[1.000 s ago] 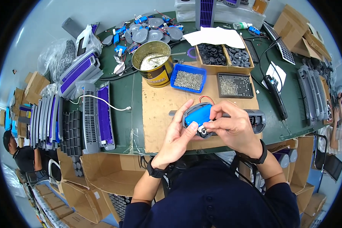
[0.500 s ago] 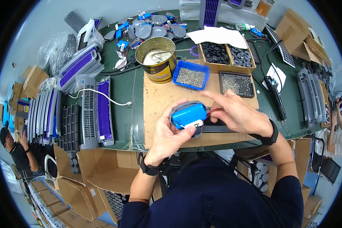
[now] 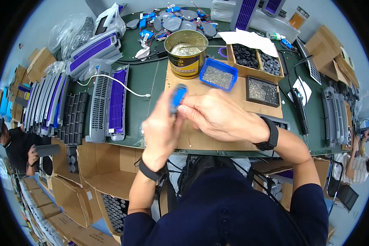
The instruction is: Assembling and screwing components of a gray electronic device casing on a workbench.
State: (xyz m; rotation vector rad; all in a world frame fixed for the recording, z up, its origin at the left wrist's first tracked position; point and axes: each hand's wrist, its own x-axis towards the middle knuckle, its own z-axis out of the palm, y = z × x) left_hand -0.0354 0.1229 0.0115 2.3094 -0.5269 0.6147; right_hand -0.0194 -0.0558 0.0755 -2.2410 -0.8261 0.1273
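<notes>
My left hand (image 3: 159,129), blurred by motion, is wrapped round a blue battery pack (image 3: 178,96) with a grey part at its edge. The pack is turned up on its side above the cardboard sheet (image 3: 192,137). My right hand (image 3: 223,112) meets it from the right, thumb and fingers pressed together at the pack's edge. Whatever lies between those fingers is hidden. Partly behind my right wrist, a dark grey housing (image 3: 281,123) rests on the cardboard.
Beyond my hands stand a tin (image 3: 186,69) of pale paste, a blue tray of screws (image 3: 218,75), a black tray of small metal parts (image 3: 262,91) and a box of dark wheels (image 3: 245,56). Purple-grey housings (image 3: 118,102) lie left; a corded screwdriver (image 3: 300,108) lies right.
The battery pack has moved left and turned from face-up onto its side. My right hand has followed it leftward; the red wires it held are out of sight. The view has shifted slightly.
</notes>
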